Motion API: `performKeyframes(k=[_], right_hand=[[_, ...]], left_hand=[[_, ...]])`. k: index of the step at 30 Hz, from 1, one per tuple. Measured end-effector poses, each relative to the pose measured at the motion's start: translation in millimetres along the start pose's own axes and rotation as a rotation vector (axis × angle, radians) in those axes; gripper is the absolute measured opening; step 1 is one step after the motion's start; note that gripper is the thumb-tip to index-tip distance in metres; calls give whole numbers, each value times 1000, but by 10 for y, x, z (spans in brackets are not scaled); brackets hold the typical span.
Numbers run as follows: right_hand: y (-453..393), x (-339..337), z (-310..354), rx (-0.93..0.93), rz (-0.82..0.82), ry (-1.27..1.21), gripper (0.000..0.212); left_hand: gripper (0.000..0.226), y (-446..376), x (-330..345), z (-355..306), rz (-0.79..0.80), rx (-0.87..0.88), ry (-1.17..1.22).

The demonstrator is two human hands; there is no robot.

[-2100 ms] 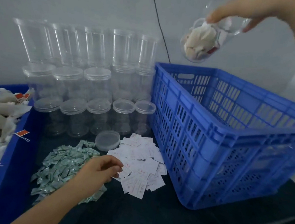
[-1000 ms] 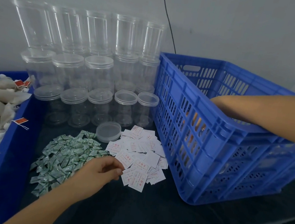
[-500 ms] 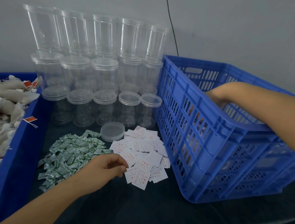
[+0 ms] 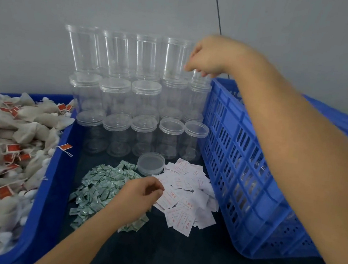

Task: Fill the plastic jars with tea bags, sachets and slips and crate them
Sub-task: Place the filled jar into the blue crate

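Step in hand, fetching an empty jar: right hand [image 4: 209, 56] curls over the top-row plastic jar [image 4: 198, 78] beside the blue crate [image 4: 252, 162], grasp uncertain; left hand [image 4: 140, 191] pinches slips [image 4: 185, 196] mid-table; next, lift it clear.

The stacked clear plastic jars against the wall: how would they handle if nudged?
The stacked clear plastic jars look empty and thin-walled, so probably light. Standing three tiers high, they would likely topple easily. Their smooth round walls may slip and roll.
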State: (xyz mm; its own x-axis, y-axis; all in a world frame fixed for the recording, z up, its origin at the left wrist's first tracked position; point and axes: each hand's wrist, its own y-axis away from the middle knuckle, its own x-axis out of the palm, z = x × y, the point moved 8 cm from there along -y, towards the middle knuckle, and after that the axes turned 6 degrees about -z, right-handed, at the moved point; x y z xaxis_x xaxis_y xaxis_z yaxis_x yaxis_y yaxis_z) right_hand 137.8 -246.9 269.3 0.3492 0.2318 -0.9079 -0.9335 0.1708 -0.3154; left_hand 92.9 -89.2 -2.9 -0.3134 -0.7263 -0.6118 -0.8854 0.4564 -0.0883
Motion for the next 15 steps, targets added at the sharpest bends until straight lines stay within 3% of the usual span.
performKeyframes(k=[8, 15], right_hand=[[-642, 1134, 236, 36, -8, -186, 94], [-987, 1638, 308, 92, 70, -185, 103]], left_hand=[[10, 48, -265, 6, -96, 39, 30], [8, 86, -419, 67, -139, 26, 80]])
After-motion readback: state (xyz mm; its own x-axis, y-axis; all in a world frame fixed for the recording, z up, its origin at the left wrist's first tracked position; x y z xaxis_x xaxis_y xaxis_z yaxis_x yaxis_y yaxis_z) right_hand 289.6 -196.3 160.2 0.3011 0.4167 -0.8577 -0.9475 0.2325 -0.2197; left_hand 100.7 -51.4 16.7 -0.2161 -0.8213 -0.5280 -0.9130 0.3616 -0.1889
